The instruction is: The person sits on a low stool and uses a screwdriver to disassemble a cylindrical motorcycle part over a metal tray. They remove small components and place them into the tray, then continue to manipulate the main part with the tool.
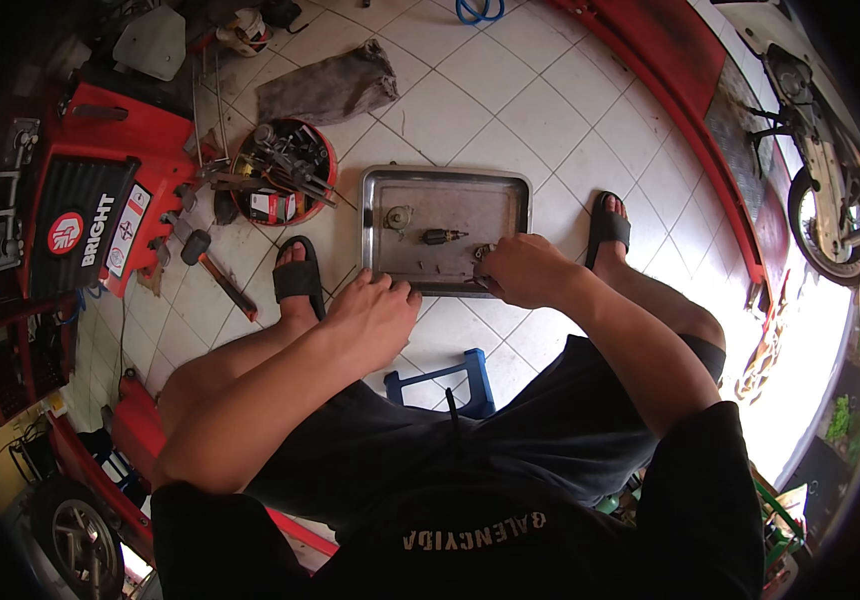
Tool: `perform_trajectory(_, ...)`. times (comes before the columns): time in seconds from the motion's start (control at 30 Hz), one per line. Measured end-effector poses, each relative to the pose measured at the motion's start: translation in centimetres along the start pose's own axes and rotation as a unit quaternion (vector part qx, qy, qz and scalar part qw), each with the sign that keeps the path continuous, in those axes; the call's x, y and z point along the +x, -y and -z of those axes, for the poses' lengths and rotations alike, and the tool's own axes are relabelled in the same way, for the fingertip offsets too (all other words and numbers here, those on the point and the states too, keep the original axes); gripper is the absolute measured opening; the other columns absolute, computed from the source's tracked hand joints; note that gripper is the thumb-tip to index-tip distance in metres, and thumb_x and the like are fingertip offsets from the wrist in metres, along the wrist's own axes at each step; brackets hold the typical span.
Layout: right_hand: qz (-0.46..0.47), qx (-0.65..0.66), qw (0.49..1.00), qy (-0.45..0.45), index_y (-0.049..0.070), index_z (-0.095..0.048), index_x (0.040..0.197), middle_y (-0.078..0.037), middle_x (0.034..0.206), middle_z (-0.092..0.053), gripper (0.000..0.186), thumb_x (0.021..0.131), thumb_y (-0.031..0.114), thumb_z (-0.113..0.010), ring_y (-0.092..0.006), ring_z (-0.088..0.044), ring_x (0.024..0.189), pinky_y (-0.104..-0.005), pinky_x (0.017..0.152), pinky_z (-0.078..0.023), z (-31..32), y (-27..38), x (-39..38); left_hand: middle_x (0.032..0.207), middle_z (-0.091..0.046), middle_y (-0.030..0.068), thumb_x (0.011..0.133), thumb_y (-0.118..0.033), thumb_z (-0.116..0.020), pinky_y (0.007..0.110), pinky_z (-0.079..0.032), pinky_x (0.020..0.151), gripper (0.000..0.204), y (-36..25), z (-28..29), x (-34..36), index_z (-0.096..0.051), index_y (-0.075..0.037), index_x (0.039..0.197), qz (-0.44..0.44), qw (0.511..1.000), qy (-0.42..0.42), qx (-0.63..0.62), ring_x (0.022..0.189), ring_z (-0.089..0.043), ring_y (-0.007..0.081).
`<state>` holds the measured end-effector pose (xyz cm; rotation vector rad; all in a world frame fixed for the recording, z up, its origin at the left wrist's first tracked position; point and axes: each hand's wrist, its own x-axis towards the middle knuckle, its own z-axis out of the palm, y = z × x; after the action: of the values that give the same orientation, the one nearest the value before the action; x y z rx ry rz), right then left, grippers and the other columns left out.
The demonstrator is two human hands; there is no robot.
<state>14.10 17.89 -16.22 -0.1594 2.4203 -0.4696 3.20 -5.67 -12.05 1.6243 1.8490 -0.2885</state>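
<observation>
A shallow rectangular metal tray [370,215] lies on the floor between my feet. My left hand [370,315] is at its near left corner, with the fingers curled over the rim. At the near right corner, my right hand [528,270] is closed in a pinch over the tray on a small metal part [483,250], mostly covered by the fingers. Inside the tray sit a motor armature [442,236] with a dark core and a round metal end housing [397,217]. A few tiny screws [422,266] lie nearer to me.
Left of the tray stands a red round tub [325,150] full of tools. A hammer [212,268] rests on the tiles by a red machine [115,130]. Beyond lies a grey cloth [330,82]. A blue stool [478,380] shows between my legs; a motorcycle [815,130] stands far right.
</observation>
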Motion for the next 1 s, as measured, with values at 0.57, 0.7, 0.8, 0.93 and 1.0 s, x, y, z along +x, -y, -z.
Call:
perform_trajectory(0.57, -0.084, -0.047, 0.995, -0.027, 0.013, -0.077, 0.094, -0.012, 0.089, -0.075, 0.017, 0.093, 0.023, -0.063, -0.0314, -0.075, 0.086, -0.0435, 0.073, -0.059, 0.1, -0.1, 0.4, 0.121, -0.064, 0.0136, 0.086, -0.028, -0.078, 0.045, -0.044, 0.110, 0.054, 0.0, -0.2, 0.0, -0.061, -0.001, 0.129, 0.000, 1.000, -0.002, 0.001, 0.119, -0.061, 0.0292)
perform_trajectory(0.7, -0.082, -0.030, 0.996, -0.028, 0.013, -0.077, 0.094, -0.013, 0.084, -0.074, 0.019, 0.094, 0.026, -0.064, -0.0315, -0.074, 0.082, -0.0441, 0.073, -0.059, 0.7, -0.1, 0.4, 0.120, -0.064, 0.0138, 0.086, -0.028, -0.078, 0.045, -0.044, 0.110, 0.053, 0.1, -0.4, 0.0, -0.061, -0.001, 0.128, -0.001, 1.000, -0.010, 0.005, 0.119, -0.061, 0.0296)
perform_trajectory(0.8, -0.051, -0.005, 0.996, -0.072, 0.014, -0.077, 0.100, -0.014, 0.082, -0.073, 0.021, 0.096, 0.029, -0.063, -0.0330, -0.074, 0.079, -0.0444, 0.073, -0.058, -0.1, 0.0, 0.8, 0.120, -0.064, 0.0140, 0.086, -0.028, -0.078, 0.045, -0.044, 0.110, 0.053, 0.0, -0.3, -0.1, -0.061, -0.001, 0.128, 0.001, 1.000, -0.012, 0.007, 0.119, -0.061, 0.0298)
perform_trajectory(0.93, -0.021, 0.064, 0.992, -0.111, 0.017, -0.075, 0.111, -0.015, 0.084, -0.073, 0.023, 0.097, 0.028, -0.060, -0.0348, -0.073, 0.079, -0.0454, 0.073, -0.058, -0.4, 0.3, 0.8, 0.121, -0.064, 0.0143, 0.086, -0.028, -0.078, 0.045, -0.044, 0.110, 0.054, -0.1, 0.1, -0.1, -0.060, -0.001, 0.129, 0.002, 1.000, 0.001, 0.005, 0.120, -0.061, 0.0301)
perform_trajectory(1.0, 0.016, 0.081, 0.985, -0.149, 0.019, -0.073, 0.117, -0.016, 0.084, -0.073, 0.025, 0.097, 0.026, -0.059, -0.0349, -0.073, 0.079, -0.0460, 0.073, -0.058, -1.5, 0.3, 1.3, 0.121, -0.064, 0.0142, 0.086, -0.029, -0.078, 0.045, -0.044, 0.110, 0.054, -0.1, 0.0, -0.2, -0.060, -0.001, 0.129, 0.002, 1.000, -0.003, 0.005, 0.120, -0.061, 0.0301)
